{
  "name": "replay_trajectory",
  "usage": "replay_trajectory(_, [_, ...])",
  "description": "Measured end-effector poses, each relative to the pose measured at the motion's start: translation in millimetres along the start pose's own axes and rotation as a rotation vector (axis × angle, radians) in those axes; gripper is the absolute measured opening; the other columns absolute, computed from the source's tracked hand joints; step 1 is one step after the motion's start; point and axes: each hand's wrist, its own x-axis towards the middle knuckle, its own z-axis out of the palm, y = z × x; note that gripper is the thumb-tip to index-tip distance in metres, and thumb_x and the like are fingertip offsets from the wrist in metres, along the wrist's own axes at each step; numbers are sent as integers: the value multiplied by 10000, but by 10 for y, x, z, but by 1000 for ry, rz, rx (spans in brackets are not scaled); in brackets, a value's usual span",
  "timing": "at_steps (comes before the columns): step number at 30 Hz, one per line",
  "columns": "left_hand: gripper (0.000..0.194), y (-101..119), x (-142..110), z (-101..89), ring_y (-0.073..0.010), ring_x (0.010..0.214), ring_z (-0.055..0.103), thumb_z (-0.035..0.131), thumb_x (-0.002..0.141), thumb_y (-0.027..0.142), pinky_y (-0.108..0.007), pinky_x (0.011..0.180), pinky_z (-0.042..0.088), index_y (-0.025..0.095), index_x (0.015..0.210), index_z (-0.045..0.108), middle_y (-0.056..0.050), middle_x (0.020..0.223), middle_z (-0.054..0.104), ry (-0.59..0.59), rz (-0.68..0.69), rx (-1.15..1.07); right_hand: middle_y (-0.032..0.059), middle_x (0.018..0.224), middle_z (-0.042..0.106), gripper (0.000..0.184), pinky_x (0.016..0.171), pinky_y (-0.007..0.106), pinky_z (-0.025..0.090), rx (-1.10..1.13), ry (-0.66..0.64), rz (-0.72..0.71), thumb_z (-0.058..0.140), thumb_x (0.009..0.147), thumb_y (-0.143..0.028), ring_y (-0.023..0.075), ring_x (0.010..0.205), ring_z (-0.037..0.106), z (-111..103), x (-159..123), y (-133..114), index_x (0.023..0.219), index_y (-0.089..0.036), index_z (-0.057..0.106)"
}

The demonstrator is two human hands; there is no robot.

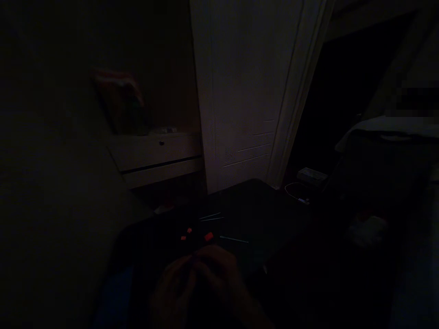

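Note:
The scene is very dark. My left hand [173, 283] and my right hand [219, 272] meet over the near part of a dark table [267, 210], fingertips pinched together. Between them is something small and dark that I cannot make out. Just beyond my fingers lies a red block-like piece [208, 236]. Two smaller red pieces, one nearer [183, 238] and one farther [189, 230], rest to its left. To the right of the block is a thin pale stick-like tool [234, 239]. Farther back lie tweezers or two thin rods [211, 217].
Behind the table stand a pale door or panel [247, 91] and a drawer cabinet [157, 153] with a bag [120, 100] on top. At right, a small box [311, 175] and a looped cable [291, 185] sit beyond the table. A blue surface [115, 297] shows at lower left.

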Motion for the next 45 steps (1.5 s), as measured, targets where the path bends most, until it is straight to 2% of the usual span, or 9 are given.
replay_trajectory(6, [280,-242,-19,-145,-310,1033,825,815,827,494,-395,1008,661,265,971,888,-71,1078,871,87,103,92,89,1157,874,330,971,377,635,106,2,105,748,1021,-559,286,1058,837,228,-164,153,1094,-280,907])
replay_trajectory(11, [200,-131,-70,-162,-285,967,841,735,847,392,-351,941,672,291,925,889,-49,1010,878,10,218,195,87,1063,890,402,966,419,650,297,-1,330,927,811,-629,330,1034,839,119,-157,125,987,-267,924])
replay_trajectory(16, [209,-57,-129,-122,-291,971,840,803,830,418,-352,910,697,264,949,879,-65,1037,867,1,98,110,64,1002,874,493,951,420,641,486,-53,497,1046,644,-558,316,1006,822,-36,-122,124,1000,-247,906])
replay_trajectory(22, [317,-110,-161,-235,-320,1020,849,876,752,387,-350,887,716,245,1034,882,-86,1105,878,-77,-18,9,7,1010,736,384,837,299,557,467,-193,353,1003,749,-357,187,934,711,-192,-157,47,1060,-241,810])
replay_trajectory(26, [315,-37,-178,-276,-320,1044,847,878,773,412,-357,932,705,241,1037,886,-91,1116,877,-195,-74,-115,-25,963,673,455,799,278,514,363,-233,360,938,779,-250,156,872,634,-235,-206,-52,1163,-249,693])
replay_trajectory(33, [345,76,-258,-205,-320,1003,850,950,693,378,-336,867,712,248,1005,886,-89,1109,881,-114,-153,-183,-73,758,606,296,660,239,474,174,-188,252,839,734,-172,127,694,561,-225,-200,-215,995,-227,709])
replay_trajectory(37, [260,115,-291,-153,-311,910,846,958,653,348,-323,806,712,240,878,885,-71,980,875,-122,-79,-204,-31,831,730,265,731,268,533,132,-168,316,899,752,-209,166,766,666,-300,-236,-280,993,-240,793])
replay_trajectory(41, [278,127,-304,-165,-307,942,844,931,715,380,-318,821,707,244,954,890,-77,1021,873,-98,-92,-167,8,914,789,284,857,328,580,61,-124,307,957,776,-328,227,891,725,-387,-257,-356,1029,-264,845])
replay_trajectory(45, [326,110,-307,-215,-343,1076,829,893,778,468,-393,998,677,247,1018,900,-99,1119,877,-103,-83,-120,22,979,801,264,877,333,594,171,-168,334,889,866,-386,228,940,743,-393,-232,-378,1089,-258,831])
